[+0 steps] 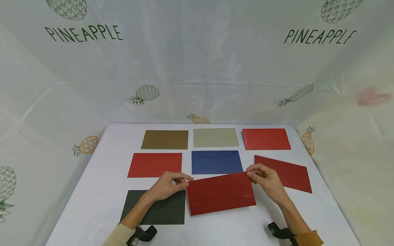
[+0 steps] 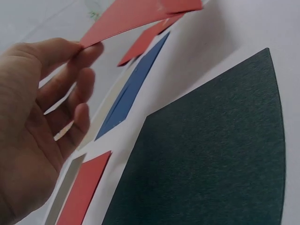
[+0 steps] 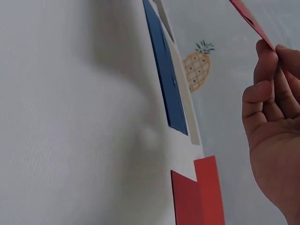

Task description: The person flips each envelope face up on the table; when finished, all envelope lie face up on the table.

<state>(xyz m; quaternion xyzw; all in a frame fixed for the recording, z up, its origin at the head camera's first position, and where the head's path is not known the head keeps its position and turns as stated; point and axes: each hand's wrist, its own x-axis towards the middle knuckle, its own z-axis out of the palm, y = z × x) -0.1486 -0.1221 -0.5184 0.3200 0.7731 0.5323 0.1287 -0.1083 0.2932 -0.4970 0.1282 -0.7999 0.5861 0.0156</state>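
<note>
A red paper rectangle [image 1: 221,194], like a flat card or envelope, is held up off the table between both hands, tilted with its right end higher. My left hand [image 1: 166,186] pinches its upper left corner between thumb and index finger. At the upper right corner, my right hand [image 1: 268,181] pinches it the same way. In the left wrist view, the left hand [image 2: 44,110] has its other fingers loosely bent below the red paper [image 2: 126,21]. From the right wrist view, the right hand [image 3: 276,112] grips the paper's edge [image 3: 253,23], where a slit or fold shows.
On the white table [image 1: 227,232] lie a dark green rectangle [image 1: 166,212], a blue one [image 1: 215,162], a brown one [image 1: 164,140], a beige one [image 1: 215,137] and red ones at left [image 1: 155,165], back right [image 1: 266,139] and, slanted, right [image 1: 289,172]. Pineapple-print sheeting [image 1: 197,61] surrounds the table.
</note>
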